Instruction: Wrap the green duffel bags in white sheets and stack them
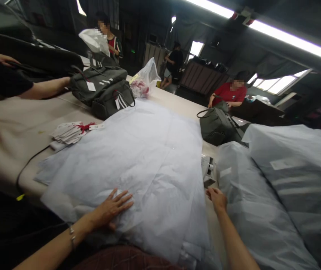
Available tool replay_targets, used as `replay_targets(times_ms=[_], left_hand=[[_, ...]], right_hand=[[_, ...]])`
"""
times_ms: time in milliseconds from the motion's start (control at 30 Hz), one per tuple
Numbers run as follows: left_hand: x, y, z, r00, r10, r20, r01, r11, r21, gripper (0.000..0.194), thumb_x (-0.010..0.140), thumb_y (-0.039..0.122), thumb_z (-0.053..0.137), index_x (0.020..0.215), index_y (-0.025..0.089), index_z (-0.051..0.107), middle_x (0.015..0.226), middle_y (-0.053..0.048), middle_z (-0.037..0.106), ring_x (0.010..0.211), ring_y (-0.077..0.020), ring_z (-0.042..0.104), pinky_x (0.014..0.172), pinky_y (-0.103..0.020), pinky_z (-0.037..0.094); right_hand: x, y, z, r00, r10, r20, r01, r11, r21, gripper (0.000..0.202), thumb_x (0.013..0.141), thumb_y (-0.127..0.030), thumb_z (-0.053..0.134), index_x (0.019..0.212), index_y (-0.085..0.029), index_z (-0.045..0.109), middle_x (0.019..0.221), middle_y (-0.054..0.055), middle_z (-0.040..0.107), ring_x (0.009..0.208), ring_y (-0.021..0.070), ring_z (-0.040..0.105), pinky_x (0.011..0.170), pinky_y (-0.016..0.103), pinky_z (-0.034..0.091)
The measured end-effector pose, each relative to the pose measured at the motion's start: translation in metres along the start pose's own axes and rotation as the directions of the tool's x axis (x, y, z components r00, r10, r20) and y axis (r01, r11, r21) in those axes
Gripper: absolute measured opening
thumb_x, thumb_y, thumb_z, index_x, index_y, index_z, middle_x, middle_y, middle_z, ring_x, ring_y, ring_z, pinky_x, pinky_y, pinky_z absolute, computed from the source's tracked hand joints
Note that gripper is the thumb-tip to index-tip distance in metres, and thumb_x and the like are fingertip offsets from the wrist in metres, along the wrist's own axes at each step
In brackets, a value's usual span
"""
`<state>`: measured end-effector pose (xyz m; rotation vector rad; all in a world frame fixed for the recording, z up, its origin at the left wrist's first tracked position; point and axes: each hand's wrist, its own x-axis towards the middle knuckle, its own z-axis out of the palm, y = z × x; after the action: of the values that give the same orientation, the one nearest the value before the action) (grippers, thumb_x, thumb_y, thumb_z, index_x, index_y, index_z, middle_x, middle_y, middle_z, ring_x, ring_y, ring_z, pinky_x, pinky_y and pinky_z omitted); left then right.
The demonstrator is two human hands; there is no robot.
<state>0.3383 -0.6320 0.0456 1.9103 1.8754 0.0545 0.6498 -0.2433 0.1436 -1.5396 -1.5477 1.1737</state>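
Observation:
A stack of large translucent white plastic bags lies spread before me on the table. My left hand rests flat on its near part, fingers spread, holding nothing. Just past the stack's right edge is my right hand, its fingers curled together; whatever they may pinch is too small to make out. Close beyond those fingertips sits a small grey box-like device, partly hidden by the plastic. To the right of this hand lie dark bags wrapped in translucent plastic.
White hang tags with red strings lie left of the stack. Dark duffel bags stand at the back left, touched by a co-worker's arm. Across the table, a person in red handles another dark bag. A black cable hangs over the left edge.

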Motion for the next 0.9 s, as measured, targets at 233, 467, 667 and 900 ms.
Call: replay_targets(times_ms=[233, 467, 667, 900], left_hand=[[-0.003, 0.006, -0.002, 0.997, 0.038, -0.071, -0.036, 0.999, 0.039, 0.113, 0.062, 0.032, 0.086, 0.152, 0.035, 0.017, 0.160, -0.012, 0.026, 0.149, -0.0351, 0.016, 0.115, -0.069, 0.010], [-0.003, 0.008, -0.003, 0.996, 0.054, -0.069, -0.048, 0.995, 0.085, 0.113, 0.062, 0.027, 0.087, 0.152, 0.033, 0.019, 0.160, -0.014, 0.025, 0.148, -0.0350, 0.018, 0.114, -0.071, 0.011], [-0.002, 0.004, 0.004, 0.990, 0.088, -0.110, -0.079, 0.993, 0.082, 0.113, 0.062, 0.033, 0.087, 0.152, 0.032, 0.019, 0.161, -0.013, 0.024, 0.148, -0.0353, 0.017, 0.114, -0.071, 0.010], [0.002, -0.001, 0.018, 0.978, 0.119, -0.171, -0.114, 0.993, 0.043, 0.113, 0.061, 0.038, 0.087, 0.152, 0.033, 0.020, 0.160, -0.013, 0.025, 0.149, -0.0374, 0.014, 0.113, -0.074, 0.008]], right_hand=[[-0.129, -0.034, 0.140, 0.664, 0.087, 0.743, 0.034, 0.989, -0.145, 0.028, 0.071, -0.044, 0.068, 0.075, -0.017, 0.065, 0.073, 0.006, 0.073, 0.068, 0.0177, 0.070, 0.061, 0.026, 0.054], [-0.177, -0.006, 0.208, 0.689, 0.296, 0.662, 0.105, 0.862, -0.495, 0.018, 0.073, -0.031, 0.065, 0.061, -0.019, 0.059, 0.056, 0.002, 0.067, 0.049, 0.0149, 0.063, 0.044, 0.021, 0.044], [-0.162, -0.004, 0.213, 0.810, 0.287, 0.512, 0.242, 0.631, -0.737, 0.025, 0.063, -0.034, 0.079, 0.055, -0.019, 0.062, 0.058, 0.009, 0.068, 0.062, 0.0251, 0.069, 0.059, 0.030, 0.051], [-0.187, -0.012, 0.182, 0.903, -0.013, 0.430, 0.374, 0.517, -0.770, 0.037, 0.090, -0.040, 0.057, 0.120, -0.018, 0.062, 0.119, 0.013, 0.068, 0.115, 0.0241, 0.062, 0.097, 0.037, 0.046]])
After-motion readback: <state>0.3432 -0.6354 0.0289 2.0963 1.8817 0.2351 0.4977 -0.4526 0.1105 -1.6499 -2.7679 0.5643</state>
